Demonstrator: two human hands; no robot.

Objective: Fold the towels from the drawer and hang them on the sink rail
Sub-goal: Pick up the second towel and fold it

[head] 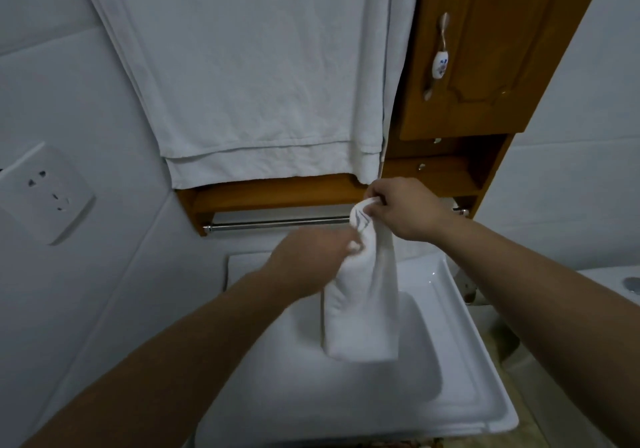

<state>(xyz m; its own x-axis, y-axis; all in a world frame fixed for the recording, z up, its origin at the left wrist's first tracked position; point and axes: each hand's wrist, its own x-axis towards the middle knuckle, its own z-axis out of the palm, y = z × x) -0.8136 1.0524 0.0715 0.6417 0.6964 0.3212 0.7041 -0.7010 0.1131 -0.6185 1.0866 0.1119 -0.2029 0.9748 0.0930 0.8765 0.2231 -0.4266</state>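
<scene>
The right grip (398,208) pinches the top of a folded white towel (360,309) by the rail (277,222), and the left grip (311,257) holds it just below, over the sink (478,361).

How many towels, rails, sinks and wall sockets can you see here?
Towels: 2, the hanging towel and the held towel
Rail: 1
Sink: 1
Wall socket: 1
Total: 5
</scene>
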